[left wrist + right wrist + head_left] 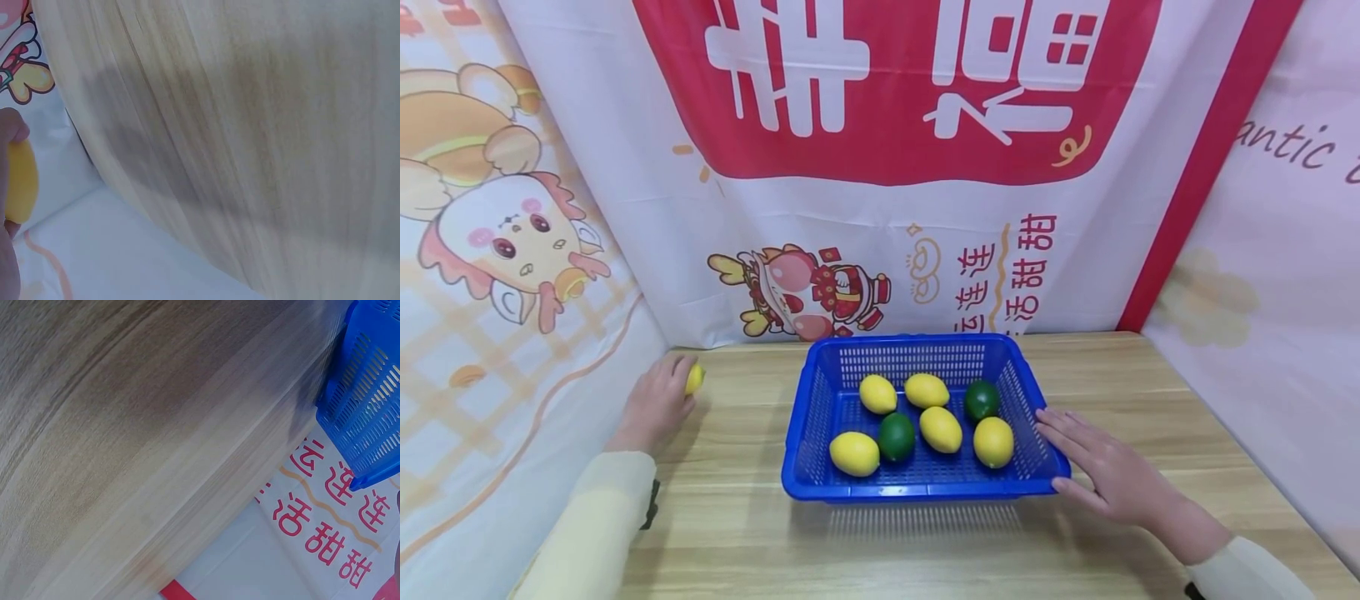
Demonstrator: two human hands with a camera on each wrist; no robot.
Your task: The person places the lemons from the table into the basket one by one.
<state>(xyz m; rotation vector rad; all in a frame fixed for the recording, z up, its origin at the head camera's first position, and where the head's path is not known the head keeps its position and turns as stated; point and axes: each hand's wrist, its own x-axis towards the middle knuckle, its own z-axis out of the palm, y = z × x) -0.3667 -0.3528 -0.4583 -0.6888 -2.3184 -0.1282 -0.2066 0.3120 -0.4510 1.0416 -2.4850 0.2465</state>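
At the far left of the table my left hand [658,398] holds a yellow lemon [695,379]; in the left wrist view the lemon [22,181] shows between thumb and fingers. My right hand [1112,471] touches the right rim of a blue plastic basket [925,491], its fingers stretched out along the edge. Inside the basket lie several yellow lemons [940,429] and two dark green fruits, one at the middle [897,437] and one at the right [982,401]. The right wrist view catches the basket's slotted side [369,400].
The wooden table [730,533] runs back to a printed cloth [662,275] hung behind it. More printed cloth stands along the left [572,350] and the right [1262,333] sides.
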